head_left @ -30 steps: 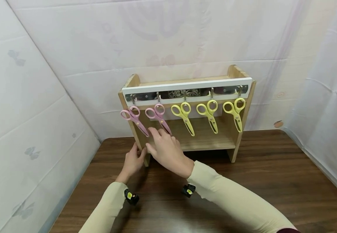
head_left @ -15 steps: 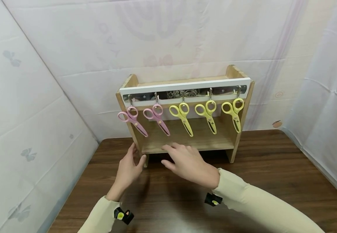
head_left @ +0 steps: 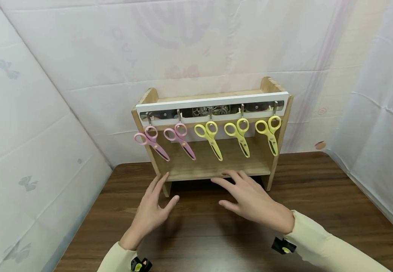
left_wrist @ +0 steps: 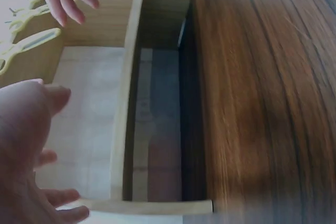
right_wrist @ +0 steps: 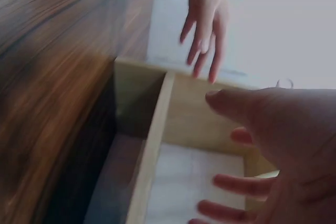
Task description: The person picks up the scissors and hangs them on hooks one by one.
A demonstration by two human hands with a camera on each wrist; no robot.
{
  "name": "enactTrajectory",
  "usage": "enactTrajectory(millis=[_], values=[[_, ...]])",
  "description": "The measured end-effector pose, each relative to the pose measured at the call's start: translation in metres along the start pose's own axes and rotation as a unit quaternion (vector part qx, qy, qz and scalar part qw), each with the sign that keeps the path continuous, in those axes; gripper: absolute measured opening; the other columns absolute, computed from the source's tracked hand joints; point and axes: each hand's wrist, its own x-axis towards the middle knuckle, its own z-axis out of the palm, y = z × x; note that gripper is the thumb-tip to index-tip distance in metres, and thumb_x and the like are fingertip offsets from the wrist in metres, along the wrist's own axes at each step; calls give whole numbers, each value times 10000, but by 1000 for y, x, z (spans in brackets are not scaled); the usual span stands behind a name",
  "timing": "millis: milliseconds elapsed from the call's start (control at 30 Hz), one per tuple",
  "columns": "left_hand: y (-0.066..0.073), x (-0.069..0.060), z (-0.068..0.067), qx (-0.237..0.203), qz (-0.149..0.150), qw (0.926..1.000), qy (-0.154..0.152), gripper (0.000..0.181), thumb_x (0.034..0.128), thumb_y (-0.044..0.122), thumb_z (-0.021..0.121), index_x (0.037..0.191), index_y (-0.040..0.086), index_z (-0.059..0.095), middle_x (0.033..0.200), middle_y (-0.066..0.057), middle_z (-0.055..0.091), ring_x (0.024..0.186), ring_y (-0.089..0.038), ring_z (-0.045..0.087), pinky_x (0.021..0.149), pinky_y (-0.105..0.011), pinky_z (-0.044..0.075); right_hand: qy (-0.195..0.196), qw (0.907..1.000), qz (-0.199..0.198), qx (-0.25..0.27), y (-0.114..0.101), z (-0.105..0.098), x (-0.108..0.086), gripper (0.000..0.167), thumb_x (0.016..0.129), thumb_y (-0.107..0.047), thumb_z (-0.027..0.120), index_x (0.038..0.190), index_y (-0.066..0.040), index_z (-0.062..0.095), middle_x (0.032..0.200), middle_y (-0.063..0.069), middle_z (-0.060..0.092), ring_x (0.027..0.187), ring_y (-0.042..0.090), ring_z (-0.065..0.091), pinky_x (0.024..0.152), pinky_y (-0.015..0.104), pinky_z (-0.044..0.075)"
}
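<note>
Two pairs of pink scissors (head_left: 155, 146) hang by a handle loop from the left hooks of a wooden shelf unit (head_left: 196, 168). Three pairs of yellow scissors (head_left: 212, 139) hang the same way to their right, blades pointing down. My left hand (head_left: 150, 211) is spread, its fingertips by the unit's lower left side in the head view; whether they touch it I cannot tell. In front of the bottom board floats my right hand (head_left: 255, 202), fingers loosely bent around nothing. Both wrist views show bare palms.
A white rail (head_left: 213, 101) with a metal strip carries the hooks along the unit's upper front. The unit stands on a dark wooden table (head_left: 196, 241), near a back wall (head_left: 196, 45) of pale printed cloth. More cloth walls flank the table.
My right hand has moved away from the pink scissors, to the right and toward me. The left hand has come off the side panel's edge and spread. The scissors still hang in place.
</note>
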Motion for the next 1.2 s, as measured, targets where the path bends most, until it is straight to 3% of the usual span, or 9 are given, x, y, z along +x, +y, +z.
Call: enactTrajectory(millis=[100,267,533,667,833,967,1200], values=[[-5,-2,2,506,358,9978,233,818,908,408,790,1591,184,400,1601,-246,346,1433,-477,376,1047,-747,379,161,9996,-146,-157,13,2,-13,707,889,-445,807,1515,-305,510,1500,109,482,1204,343,545,867,516,547],[-14,-6,4,1281,819,9870,516,899,818,469,836,1572,183,439,1600,-243,354,1460,-476,339,1090,-769,297,319,9993,-105,-191,35,5,-38,832,838,-474,840,1559,-347,444,1592,109,379,1340,402,455,937,605,509],[-28,-11,4,1588,845,9822,542,936,798,586,809,1575,221,437,1644,-226,285,1468,-496,315,1113,-762,263,885,9949,314,-355,70,14,-79,848,818,-572,801,1549,-295,473,1603,176,363,1419,512,356,1084,685,363],[-37,-17,-1,1680,877,9807,472,933,805,612,794,1574,218,441,1665,-218,237,1475,-486,309,1110,-753,279,874,9927,644,-532,80,19,-96,853,803,-611,766,1549,-323,470,1625,168,335,1457,523,291,1140,709,267],[-44,-23,-7,1844,774,9792,339,935,812,665,754,1586,259,421,1697,-169,174,1528,-457,198,1140,-749,228,820,9897,865,-788,89,22,-115,883,781,-656,758,1552,-342,462,1672,126,263,1507,518,182,1183,731,125],[-46,-23,-11,1959,721,9773,361,937,819,701,717,1594,277,404,1710,-134,141,1554,-417,129,1162,-743,182,809,9878,891,-990,97,21,-124,874,795,-695,718,1547,-321,474,1698,88,215,1528,495,134,1173,751,103],[-50,-14,-10,1996,824,9755,420,932,819,685,720,1593,272,406,1696,-169,179,1539,-434,182,1149,-739,219,942,9842,925,-1179,109,17,-134,856,851,-776,581,1552,-299,464,1677,119,263,1539,475,119,1183,743,69]])
